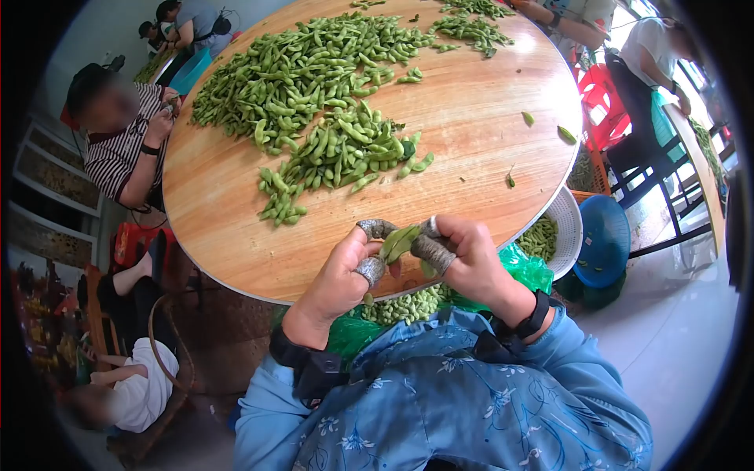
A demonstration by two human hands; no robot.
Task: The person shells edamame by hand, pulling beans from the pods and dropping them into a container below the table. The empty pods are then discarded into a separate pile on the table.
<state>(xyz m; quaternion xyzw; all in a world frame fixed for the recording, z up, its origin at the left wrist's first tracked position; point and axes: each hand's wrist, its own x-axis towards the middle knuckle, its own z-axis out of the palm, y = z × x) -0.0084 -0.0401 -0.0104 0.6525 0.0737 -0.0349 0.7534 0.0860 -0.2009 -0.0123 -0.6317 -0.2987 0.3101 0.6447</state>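
— What's going on at the round table [487, 118]?

— From the head view, the left hand [342, 275] and right hand [463, 259], fingers wrapped in grey guards, pinch one soybean pod [398, 242] between them, just off the table's near edge.

— Which step, would you say?

— Splitting it open, I'd judge. Next calls for a firm thumb press along the seam so the beans drop into the green bag [408, 308] below the table edge.

— And the rest?

— The pod heap [314, 94] lies mid-table.
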